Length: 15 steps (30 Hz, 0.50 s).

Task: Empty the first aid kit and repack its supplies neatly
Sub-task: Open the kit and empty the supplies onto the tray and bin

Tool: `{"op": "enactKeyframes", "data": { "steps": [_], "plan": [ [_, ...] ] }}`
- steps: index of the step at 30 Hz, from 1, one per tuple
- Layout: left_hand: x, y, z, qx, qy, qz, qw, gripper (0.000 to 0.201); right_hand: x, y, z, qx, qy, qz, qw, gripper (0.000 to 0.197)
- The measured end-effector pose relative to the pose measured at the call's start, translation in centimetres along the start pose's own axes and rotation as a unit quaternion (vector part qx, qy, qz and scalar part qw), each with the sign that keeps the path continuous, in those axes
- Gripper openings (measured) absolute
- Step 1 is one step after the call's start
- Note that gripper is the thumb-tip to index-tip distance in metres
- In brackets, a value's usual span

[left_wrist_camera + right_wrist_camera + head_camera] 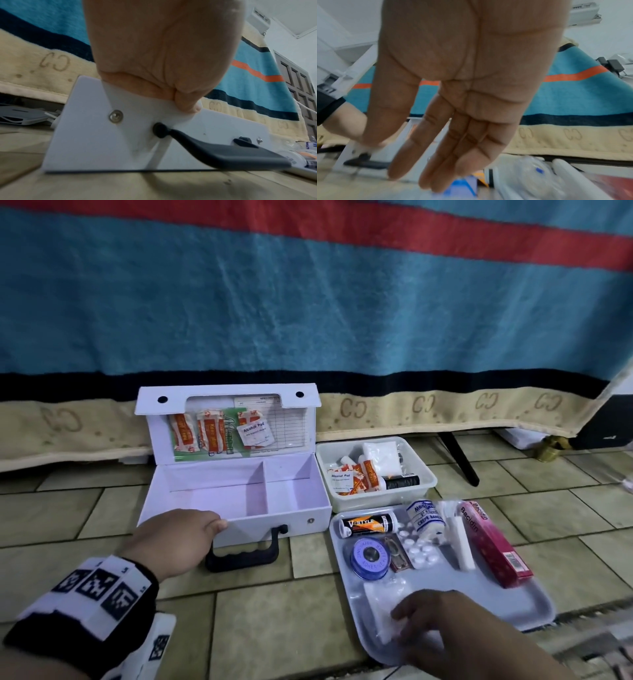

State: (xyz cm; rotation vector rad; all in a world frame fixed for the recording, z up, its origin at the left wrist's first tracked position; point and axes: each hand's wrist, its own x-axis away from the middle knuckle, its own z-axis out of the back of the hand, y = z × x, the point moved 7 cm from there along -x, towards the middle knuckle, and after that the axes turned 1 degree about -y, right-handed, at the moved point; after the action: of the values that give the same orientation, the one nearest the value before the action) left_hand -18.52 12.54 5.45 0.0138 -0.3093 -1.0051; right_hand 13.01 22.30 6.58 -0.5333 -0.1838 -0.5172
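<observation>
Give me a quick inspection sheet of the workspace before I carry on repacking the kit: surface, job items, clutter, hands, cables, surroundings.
Surface: tiled floor; all items sit on it.
Job's things: first aid kit open, both base compartments empty, packets in the lid pocket. White tub holds alcohol pads, sachets and a dark bottle. Grey tray holds a blue tape roll, loose white tablets, crepe bandage, pink box and gauze packet.
Clutter: nothing seen.
Hands: left hand grips the kit's front wall; right hand open, over the gauze packet; contact unclear.
Cables: nothing seen.
Surroundings: striped blanket hangs behind; a dark leg stands right of the tub.
</observation>
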Motion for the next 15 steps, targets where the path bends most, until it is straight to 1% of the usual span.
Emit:
{"op": "enactKeyframes", "data": {
  "steps": [2, 3, 5, 7, 9, 11, 13, 15],
  "plan": [
    [0.0, 0.0, 0.0, -0.005, -0.003, -0.001, 1.000, 0.041, -0.3, -1.3, 1.8, -0.004, 0.042, 0.002, 0.999, 0.036],
    [0.0, 0.1, 0.0, -0.009, -0.005, -0.002, 1.000, 0.041, -0.6, -2.3, 2.7, -0.008, 0.051, 0.006, 0.999, 0.031],
    [0.0, 0.3, 0.1, -0.018, -0.010, -0.003, 1.000, 0.042, -2.3, -4.7, 4.6, -0.011, 0.074, 0.042, 0.996, 0.019],
    [0.1, 0.3, 0.2, -0.023, -0.015, -0.001, 1.000, 0.041, -4.6, -6.7, 6.0, -0.032, 0.087, 0.058, 0.994, 0.017],
    [0.2, 0.4, 0.3, -0.023, -0.017, -0.001, 1.000, 0.041, -7.5, -8.1, 6.7, -0.066, 0.077, 0.061, 0.993, 0.023],
    [0.3, 0.4, 0.4, -0.021, -0.019, 0.001, 1.000, 0.042, -10.8, -9.3, 7.3, -0.081, 0.071, 0.065, 0.992, 0.035],
    [0.3, 0.5, 0.5, -0.021, -0.023, 0.001, 1.000, 0.043, -14.0, -10.0, 8.1, -0.064, 0.074, 0.055, 0.994, 0.049],
    [0.3, 0.6, 0.5, -0.022, -0.029, 0.004, 0.999, 0.043, -16.7, -10.3, 8.8, -0.010, 0.065, 0.030, 0.997, 0.061]
  ]
}}
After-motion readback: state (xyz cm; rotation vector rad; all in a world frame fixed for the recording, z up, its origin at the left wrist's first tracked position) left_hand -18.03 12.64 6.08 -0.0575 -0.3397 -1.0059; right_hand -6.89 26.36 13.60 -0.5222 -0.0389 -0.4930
